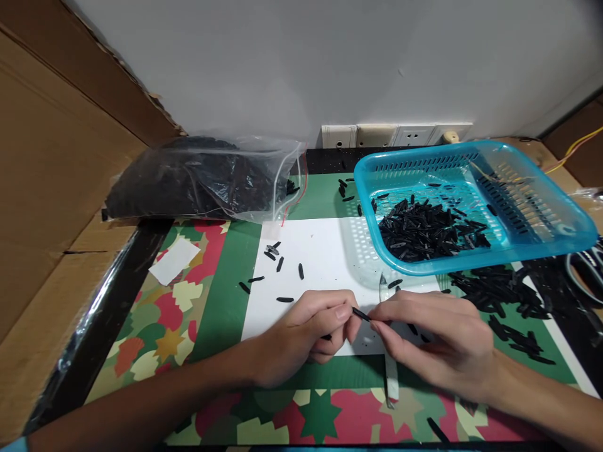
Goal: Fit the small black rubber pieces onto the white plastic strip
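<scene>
A thin black stick-like piece (362,314) spans the gap between my two hands above the white sheet (325,251). My left hand (323,323) is closed, its thumb and curled fingers gripping the piece's left end. Another dark bit (326,337) shows among its fingers. My right hand (438,333) pinches the right end between thumb and forefinger. Under the right hand lies a slim white pointed tool (392,380), partly hidden. Several similar black pieces (284,299) are scattered on the sheet, left of my hands.
A blue plastic basket (471,267) at back right holds many black pieces and some pale sticks. A zip bag (188,179) full of dark material lies back left. Loose black pieces (504,292) are heaped at right near scissors (584,276). Cardboard (61,125) stands left; wall sockets (412,135) are behind.
</scene>
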